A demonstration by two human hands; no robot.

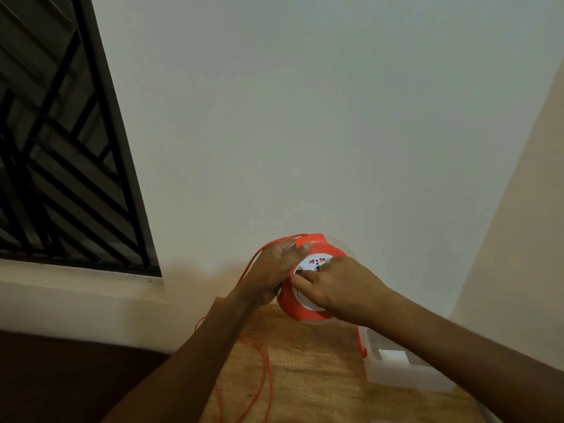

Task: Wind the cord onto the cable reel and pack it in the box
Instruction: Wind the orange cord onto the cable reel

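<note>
An orange cable reel (328, 250) with a white socket face is held up in front of the wall, above the wooden table (305, 377). My left hand (271, 270) grips the reel's left rim, thumb over the top edge. My right hand (335, 290) lies on the white face, its fingers curled at something near the middle; what they hold is hidden. A thin orange cord (265, 374) runs from the reel's top over my left hand and hangs down onto the table in loose loops. A translucent plastic box (396, 380) with an orange clasp sits on the table at the right.
A pale wall fills the view ahead. A window with a dark metal grille (61, 148) and its sill are at the left. The table's left edge drops to a dark floor at lower left.
</note>
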